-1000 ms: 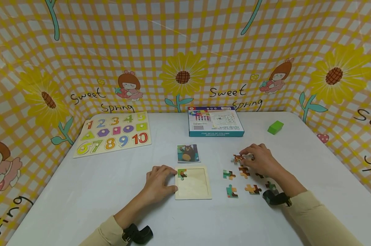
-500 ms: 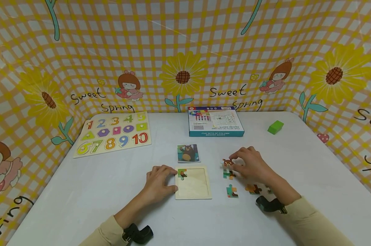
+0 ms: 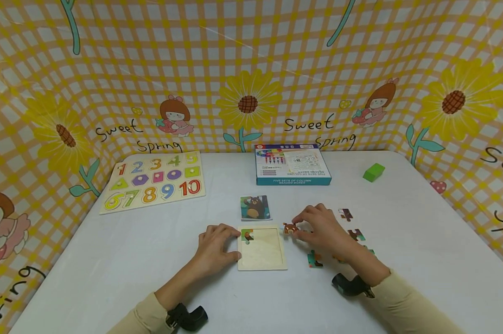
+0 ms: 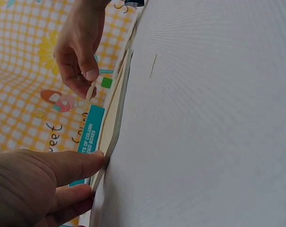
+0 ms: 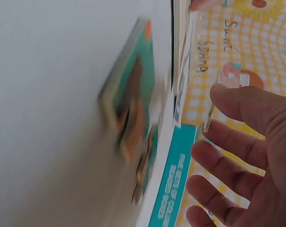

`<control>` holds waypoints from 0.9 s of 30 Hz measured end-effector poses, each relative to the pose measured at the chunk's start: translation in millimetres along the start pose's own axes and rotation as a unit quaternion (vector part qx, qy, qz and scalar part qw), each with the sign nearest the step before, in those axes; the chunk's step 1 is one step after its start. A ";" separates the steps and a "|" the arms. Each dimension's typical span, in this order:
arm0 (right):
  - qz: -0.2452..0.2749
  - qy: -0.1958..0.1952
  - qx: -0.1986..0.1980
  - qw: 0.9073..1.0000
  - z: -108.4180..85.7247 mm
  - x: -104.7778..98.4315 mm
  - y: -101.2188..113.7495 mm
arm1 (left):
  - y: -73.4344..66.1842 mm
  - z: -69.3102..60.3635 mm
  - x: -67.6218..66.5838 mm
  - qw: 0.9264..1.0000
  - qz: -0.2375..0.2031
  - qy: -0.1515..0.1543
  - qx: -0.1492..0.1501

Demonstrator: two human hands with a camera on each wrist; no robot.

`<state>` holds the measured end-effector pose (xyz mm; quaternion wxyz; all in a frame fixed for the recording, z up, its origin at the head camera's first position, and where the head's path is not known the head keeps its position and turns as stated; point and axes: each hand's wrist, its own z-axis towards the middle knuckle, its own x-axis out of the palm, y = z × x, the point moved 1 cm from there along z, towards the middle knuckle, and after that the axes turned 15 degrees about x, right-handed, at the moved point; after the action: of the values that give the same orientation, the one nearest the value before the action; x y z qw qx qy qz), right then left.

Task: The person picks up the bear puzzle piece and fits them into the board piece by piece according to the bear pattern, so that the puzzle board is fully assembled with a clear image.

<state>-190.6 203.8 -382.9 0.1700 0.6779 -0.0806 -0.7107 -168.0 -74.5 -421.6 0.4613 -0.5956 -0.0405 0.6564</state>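
My right hand [image 3: 324,232] pinches a jigsaw piece [image 3: 290,228] with a bear's face between thumb and index finger, just right of the wooden puzzle tray [image 3: 262,267]. In the right wrist view the piece [image 5: 210,111] shows edge-on, held above the table. My left hand [image 3: 215,249] touches the tray's left edge with thumb and fingertips; the left wrist view shows the thumb [image 4: 83,166] against that edge. One green-and-brown corner piece [image 3: 246,235] sits in the tray's upper left corner. Several loose pieces lie under and around my right hand, including a green-brown one [image 3: 315,260], some partly hidden.
A bear picture card [image 3: 255,208] lies behind the tray. Further back are a number board [image 3: 153,182] at left, a teal-edged box [image 3: 293,165] in the middle and a green block [image 3: 374,172] at right. Patterned cloth [image 3: 251,55] rises around the table.
My right hand has carried the bear-face piece left and slightly nearer, from among the loose pieces to beside the tray. My left hand has stayed at the tray's edge.
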 end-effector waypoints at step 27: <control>-0.015 -0.016 -0.037 0.999 6.0 25.3 46.4 | -0.6 -0.2 -1.0 1.000 -0.008 0.000 -0.001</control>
<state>-191.0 151.2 -390.2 0.1831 0.6611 -0.0471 -0.7261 -167.6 -74.9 -420.6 0.4658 -0.5955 -0.0460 0.6529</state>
